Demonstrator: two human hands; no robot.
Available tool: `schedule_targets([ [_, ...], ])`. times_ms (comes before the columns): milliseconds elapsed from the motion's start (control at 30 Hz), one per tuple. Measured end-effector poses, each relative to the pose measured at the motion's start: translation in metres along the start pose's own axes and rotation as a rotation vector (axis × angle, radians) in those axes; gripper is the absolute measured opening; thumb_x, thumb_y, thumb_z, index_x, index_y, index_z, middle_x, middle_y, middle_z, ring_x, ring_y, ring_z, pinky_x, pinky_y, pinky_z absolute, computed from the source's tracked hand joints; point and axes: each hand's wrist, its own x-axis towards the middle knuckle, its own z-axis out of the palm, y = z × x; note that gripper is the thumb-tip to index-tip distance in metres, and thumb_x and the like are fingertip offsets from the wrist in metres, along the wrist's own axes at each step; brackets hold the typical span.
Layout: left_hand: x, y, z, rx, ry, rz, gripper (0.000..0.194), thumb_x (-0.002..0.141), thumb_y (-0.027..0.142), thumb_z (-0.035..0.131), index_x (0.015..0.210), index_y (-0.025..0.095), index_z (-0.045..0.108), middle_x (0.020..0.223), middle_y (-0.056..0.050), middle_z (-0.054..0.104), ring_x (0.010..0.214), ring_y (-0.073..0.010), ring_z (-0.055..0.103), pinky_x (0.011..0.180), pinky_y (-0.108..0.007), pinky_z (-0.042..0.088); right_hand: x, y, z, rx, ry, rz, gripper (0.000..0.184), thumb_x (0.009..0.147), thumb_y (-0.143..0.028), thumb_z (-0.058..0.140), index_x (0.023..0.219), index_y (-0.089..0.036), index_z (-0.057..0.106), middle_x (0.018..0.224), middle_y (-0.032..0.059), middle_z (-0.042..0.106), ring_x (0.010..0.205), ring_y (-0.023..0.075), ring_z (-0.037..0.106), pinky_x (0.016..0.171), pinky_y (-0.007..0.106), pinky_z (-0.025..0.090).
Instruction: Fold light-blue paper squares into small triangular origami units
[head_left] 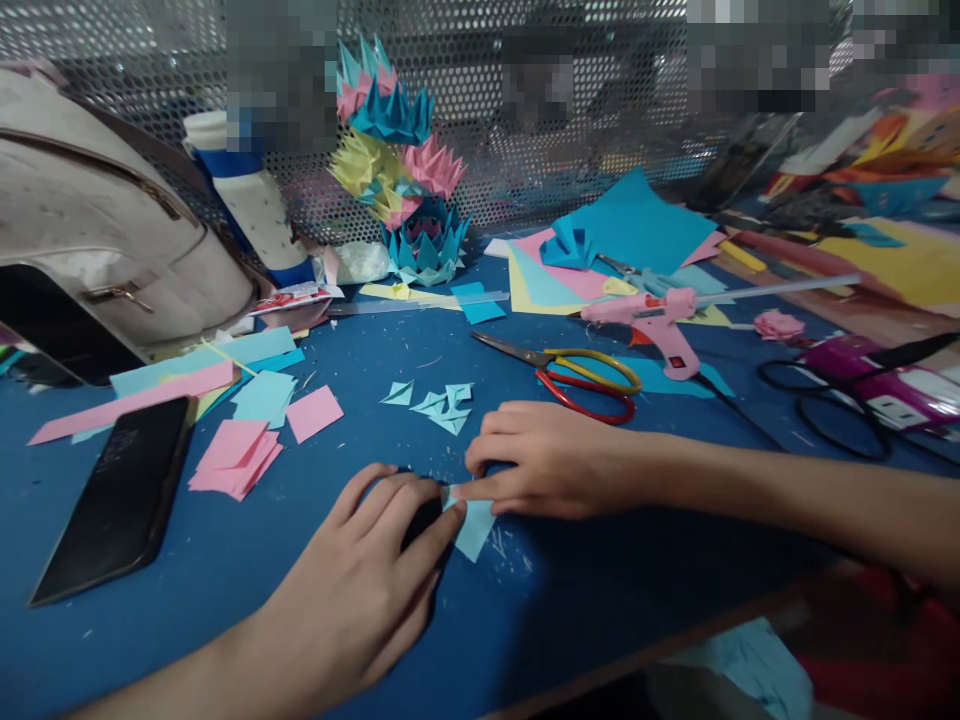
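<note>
A small light blue piece of paper (475,530) lies on the blue tabletop between my hands, its upper edge folded under my fingertips. My left hand (382,560) is closed, with thumb and forefinger pressing the paper's upper left part. From the right, my right hand (544,460) holds the same edge with curled fingers, the thumb and forefinger tips on the fold. Just beyond them sit several folded light blue paper triangles (442,408). Scissors (559,370) with red and yellow handles rest behind my right hand. The fold itself is partly hidden by my fingertips.
Pink paper squares (238,457) and a black phone (120,500) lie at left. A pink glue gun (660,320), its cord trailing right, stands behind the scissors. At the back are a folded-paper flower tower (420,235), a bottle (251,200) and a backpack (97,190).
</note>
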Motion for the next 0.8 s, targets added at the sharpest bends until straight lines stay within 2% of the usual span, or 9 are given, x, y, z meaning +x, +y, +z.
schedule_targets([
  [200, 0.001, 0.001, -0.003, -0.043, -0.036, -0.033, 0.04, 0.097, 0.015, 0.042, 0.136, 0.013, 0.052, 0.108, -0.012, 0.052, 0.093, -0.0262, 0.044, 0.083, -0.044, 0.038, 0.011, 0.007, 0.005, 0.002, 0.024, -0.03, 0.03, 0.104, -0.037, 0.044, 0.125, -0.026, 0.063, 0.106, 0.0044, 0.061, 0.089, 0.0188, 0.046, 0.075, 0.034, 0.031],
  [433, -0.001, -0.001, -0.002, -0.049, -0.048, -0.034, 0.041, 0.096, 0.016, 0.043, 0.136, 0.012, 0.051, 0.108, -0.013, 0.052, 0.094, -0.0264, 0.045, 0.083, -0.044, 0.038, 0.004, 0.002, 0.005, 0.041, 0.028, 0.059, 0.03, 0.103, -0.035, 0.046, 0.126, -0.028, 0.064, 0.103, 0.0061, 0.057, 0.084, 0.0189, 0.043, 0.074, 0.033, 0.028],
  [533, -0.002, -0.002, -0.003, -0.047, -0.046, -0.038, 0.044, 0.097, 0.016, 0.044, 0.14, 0.014, 0.05, 0.115, -0.014, 0.054, 0.101, -0.0279, 0.048, 0.088, -0.047, 0.04, -0.007, -0.004, -0.002, 0.071, 0.012, 0.13, 0.03, 0.103, -0.033, 0.045, 0.126, -0.029, 0.064, 0.102, 0.0059, 0.058, 0.082, 0.0187, 0.043, 0.073, 0.033, 0.027],
  [633, -0.002, -0.002, -0.001, -0.04, -0.036, -0.023, 0.044, 0.097, 0.017, 0.044, 0.14, 0.014, 0.05, 0.135, -0.016, 0.051, 0.119, -0.0315, 0.047, 0.1, -0.054, 0.037, -0.013, -0.01, -0.008, 0.073, -0.005, 0.177, 0.028, 0.103, -0.031, 0.044, 0.12, -0.027, 0.066, 0.102, 0.006, 0.06, 0.082, 0.0188, 0.043, 0.071, 0.033, 0.027],
  [700, -0.002, -0.003, 0.001, -0.034, -0.036, -0.003, 0.043, 0.097, 0.017, 0.043, 0.14, 0.014, 0.05, 0.144, -0.015, 0.047, 0.129, -0.0315, 0.044, 0.107, -0.055, 0.034, -0.013, -0.013, -0.009, 0.108, -0.003, 0.209, 0.029, 0.103, -0.03, 0.043, 0.12, -0.025, 0.066, 0.102, 0.0065, 0.061, 0.084, 0.0192, 0.046, 0.072, 0.033, 0.029],
  [800, -0.003, -0.003, 0.003, -0.014, -0.014, 0.034, 0.043, 0.098, 0.017, 0.042, 0.139, 0.012, 0.051, 0.146, -0.013, 0.049, 0.134, -0.0296, 0.043, 0.113, -0.055, 0.034, -0.005, -0.016, -0.006, 0.251, 0.037, 0.313, 0.028, 0.102, -0.027, 0.045, 0.124, -0.021, 0.061, 0.104, 0.0067, 0.063, 0.092, 0.0193, 0.051, 0.077, 0.032, 0.036],
])
